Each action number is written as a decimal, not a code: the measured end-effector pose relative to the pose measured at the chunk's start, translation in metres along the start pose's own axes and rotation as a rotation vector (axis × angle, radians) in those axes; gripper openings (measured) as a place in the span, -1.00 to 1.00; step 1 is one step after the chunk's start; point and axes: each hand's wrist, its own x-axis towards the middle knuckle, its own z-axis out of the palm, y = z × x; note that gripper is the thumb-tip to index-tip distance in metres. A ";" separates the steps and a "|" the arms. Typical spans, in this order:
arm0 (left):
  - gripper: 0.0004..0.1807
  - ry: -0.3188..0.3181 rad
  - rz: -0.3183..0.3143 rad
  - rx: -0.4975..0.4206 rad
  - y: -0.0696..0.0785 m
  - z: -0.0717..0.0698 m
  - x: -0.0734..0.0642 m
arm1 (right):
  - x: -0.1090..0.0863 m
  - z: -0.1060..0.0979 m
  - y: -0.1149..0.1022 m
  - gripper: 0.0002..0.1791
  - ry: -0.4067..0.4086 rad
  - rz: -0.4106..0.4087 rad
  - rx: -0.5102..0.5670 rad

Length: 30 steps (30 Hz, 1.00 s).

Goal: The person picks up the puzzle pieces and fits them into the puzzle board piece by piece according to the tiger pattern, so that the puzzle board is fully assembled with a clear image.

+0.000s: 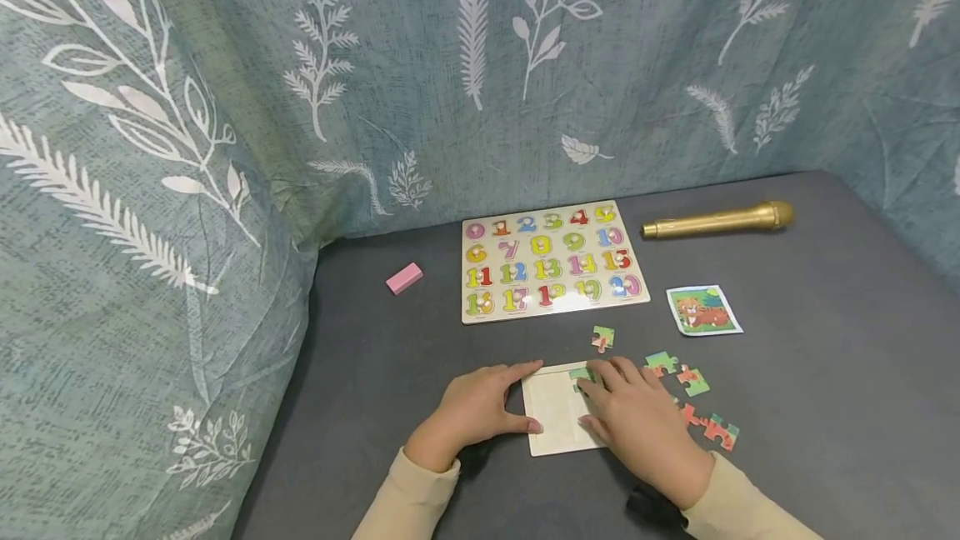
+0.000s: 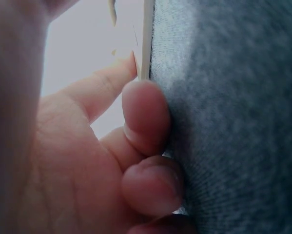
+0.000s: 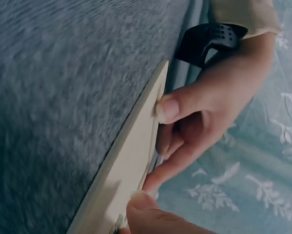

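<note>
A pale, square puzzle tray (image 1: 557,415) lies on the dark cloth in the head view. My left hand (image 1: 480,407) holds its left side, thumb on the rim and index finger at the top corner. In the right wrist view the left thumb (image 3: 169,108) presses the tray's edge (image 3: 131,141). Over the tray's right half, my right hand (image 1: 637,419) pinches a green puzzle piece (image 1: 578,375) near the top edge, its fingers partly covering the piece. Several loose jigsaw pieces (image 1: 693,380) lie to the right of that hand, and a single piece (image 1: 602,338) lies above the tray.
A number board (image 1: 517,319) with coloured numerals stands behind the tray. A tiger picture card (image 1: 705,312) lies right of it, with a gold microphone (image 1: 712,222) farther back. Toward the left is a pink block (image 1: 405,278). A leaf-patterned curtain (image 1: 420,65) borders the back and left.
</note>
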 end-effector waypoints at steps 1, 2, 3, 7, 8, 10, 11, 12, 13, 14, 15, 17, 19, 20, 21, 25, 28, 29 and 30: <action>-0.03 -0.001 -0.002 -0.002 0.000 0.000 0.000 | 0.000 0.000 0.001 -0.47 0.012 0.000 -0.003; -0.03 -0.002 -0.003 -0.002 0.000 0.000 0.000 | 0.001 0.000 0.002 -0.49 0.023 -0.001 -0.001; -0.03 -0.006 -0.006 -0.005 0.000 0.000 0.000 | 0.002 0.000 0.004 -0.50 0.032 0.003 0.003; -0.02 -0.016 -0.017 -0.008 0.000 0.000 0.001 | 0.015 -0.003 0.021 -0.57 0.076 0.046 0.065; -0.02 -0.016 -0.019 -0.008 0.000 -0.001 0.001 | 0.020 -0.003 0.027 -0.58 0.087 0.062 0.085; -0.01 -0.015 -0.024 -0.007 0.000 -0.001 0.001 | 0.031 -0.002 0.039 -0.56 0.096 0.085 0.123; -0.01 -0.013 -0.024 -0.007 0.001 -0.001 0.001 | 0.035 -0.001 0.044 -0.56 0.093 0.090 0.138; -0.01 -0.013 -0.025 -0.006 0.001 -0.001 0.001 | 0.040 0.000 0.048 -0.56 0.089 0.091 0.156; -0.01 -0.013 -0.026 -0.005 0.001 -0.001 0.001 | 0.043 0.001 0.052 -0.57 0.088 0.085 0.174; -0.01 -0.012 -0.027 -0.006 0.001 0.000 0.001 | 0.046 0.003 0.054 -0.58 0.087 0.080 0.191; -0.01 -0.012 -0.028 -0.006 0.001 0.000 0.000 | 0.049 0.004 0.056 -0.60 0.088 0.078 0.206; -0.01 -0.011 -0.030 -0.005 0.001 0.000 0.000 | 0.053 0.005 0.057 -0.62 0.096 0.093 0.245; -0.01 -0.012 -0.034 -0.005 0.001 0.000 -0.001 | 0.054 0.004 0.056 -0.65 0.097 0.124 0.298; -0.01 -0.012 -0.035 -0.005 0.001 0.000 -0.001 | 0.054 0.003 0.055 -0.69 0.095 0.144 0.325; -0.01 -0.012 -0.035 -0.005 0.000 0.001 -0.001 | 0.054 0.002 0.054 -0.72 0.093 0.163 0.353; -0.02 -0.011 -0.028 -0.002 0.000 0.001 -0.001 | 0.051 -0.009 0.045 -0.81 0.084 0.241 0.464; -0.03 -0.009 -0.006 0.001 -0.002 0.000 -0.001 | 0.046 -0.014 0.031 -0.81 0.071 0.256 0.583; -0.04 -0.012 0.003 -0.001 -0.002 -0.001 -0.001 | 0.044 -0.014 0.025 -0.83 0.060 0.254 0.626; -0.04 -0.014 0.011 -0.005 -0.003 -0.001 -0.002 | 0.042 -0.013 0.019 -0.83 0.048 0.247 0.667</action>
